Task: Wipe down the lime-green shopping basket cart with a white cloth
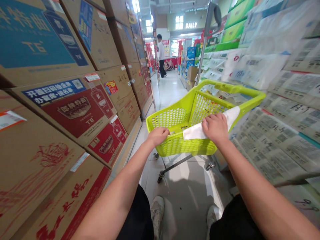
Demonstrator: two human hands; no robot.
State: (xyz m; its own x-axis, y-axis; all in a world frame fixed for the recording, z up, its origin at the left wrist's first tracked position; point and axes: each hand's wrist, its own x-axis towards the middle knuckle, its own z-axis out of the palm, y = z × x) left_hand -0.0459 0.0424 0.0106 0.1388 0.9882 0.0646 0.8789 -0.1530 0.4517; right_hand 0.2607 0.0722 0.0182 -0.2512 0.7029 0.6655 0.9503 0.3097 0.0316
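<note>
In front of me on the tiled floor stands a lime-green plastic shopping cart (175,146), side-on, its basket perforated with small holes. My left hand (160,135) is closed over the near top rim at the basket's left part. Farther right, my right hand (216,126) presses a white cloth (195,131) onto the same rim, fingers curled over it. The cloth drapes along the edge and up toward the cart's handle (252,96). Grey metal legs with casters (161,176) show below the basket.
Stacked cardboard cartons (82,110) line the left side. On the right rise piles of plastic-wrapped paper packs (280,133). A grey upright pole with a loop handle (206,30) stands behind the cart. Down the aisle, a person in a white top (161,53) is side-on.
</note>
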